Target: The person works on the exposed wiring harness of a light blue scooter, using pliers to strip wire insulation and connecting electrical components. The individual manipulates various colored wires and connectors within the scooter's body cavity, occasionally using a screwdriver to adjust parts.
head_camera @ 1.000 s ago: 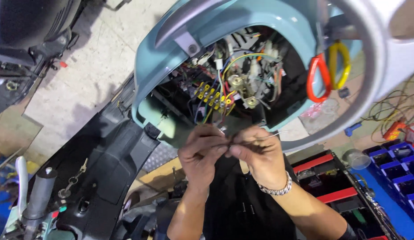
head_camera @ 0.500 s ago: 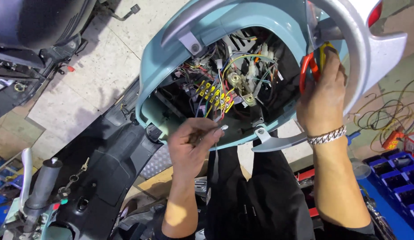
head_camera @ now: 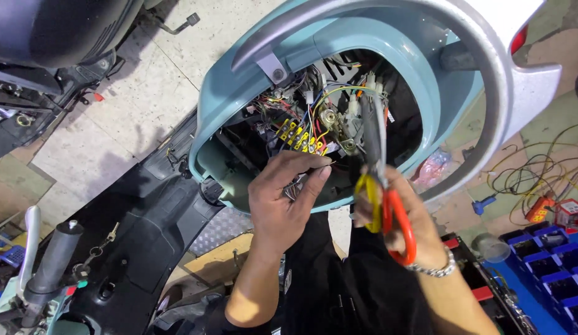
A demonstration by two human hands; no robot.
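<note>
The head camera looks down at a scooter with its back end opened up. The light blue body shell (head_camera: 239,93) curves around a dark hole full of wires. A silver grab rail (head_camera: 487,80) bends over the top of the shell. Inside the hole sits a row of yellow plugs (head_camera: 298,138), and beside them a small round metal part (head_camera: 329,118) with thin yellow, red and blue wires looped about it. These wires crowd the hole and lie in the way of anything going in.

On the left is the black footboard (head_camera: 146,229) and a grey handlebar grip (head_camera: 53,257) with a silver lever next to it. On the right, on the floor, a tangle of yellow cable (head_camera: 537,167) lies near a blue parts tray (head_camera: 550,273). A clear cup (head_camera: 491,247) stands just beside the tray.

The left hand (head_camera: 283,198) is curled at the lower edge of the hole. Its fingers pinch a small bunch of thin wires (head_camera: 295,186), right under the yellow plugs.

The right hand (head_camera: 407,217) is closed around a pair of scissors (head_camera: 379,186). One handle is yellow and one is red. The blades point up into the hole, close to the metal part. The scissors are just to the right of the pinched wires, very near the left hand's fingertips. A silver bracelet (head_camera: 435,270) sits on the right wrist.
</note>
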